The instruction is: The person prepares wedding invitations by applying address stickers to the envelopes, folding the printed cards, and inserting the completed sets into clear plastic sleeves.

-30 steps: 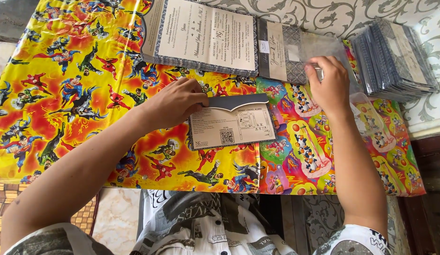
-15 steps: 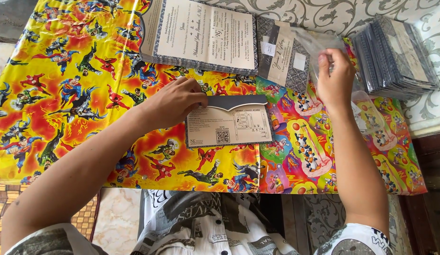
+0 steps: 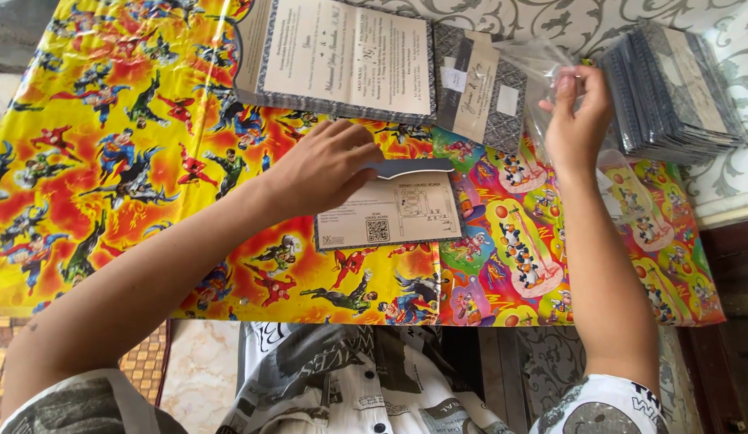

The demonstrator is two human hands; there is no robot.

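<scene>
On cartoon cloth: left hand flat on crosswise card; right hand grip pinching clear sleeve.

Bright, even daylight, soft faint shadows, slight glare on the glossy table cover, sharp focus, mild edge distortion

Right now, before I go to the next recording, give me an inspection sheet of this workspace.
Surface: table covered with bright cartoon-print wrap, yellow at left, multicolour at right.
Job's things: folded card lying flat under the left hand; clear plastic sleeve lifted off the table.
Clutter: large open printed card at the top; patterned folded card with a paper band beside it; stack of dark cards at top right.
Grippers: left hand pressing the folded card; right hand pinching the clear plastic sleeve.
Cables: nothing seen.
Surroundings: grey scroll-patterned cloth at right; tiled floor below.
</scene>
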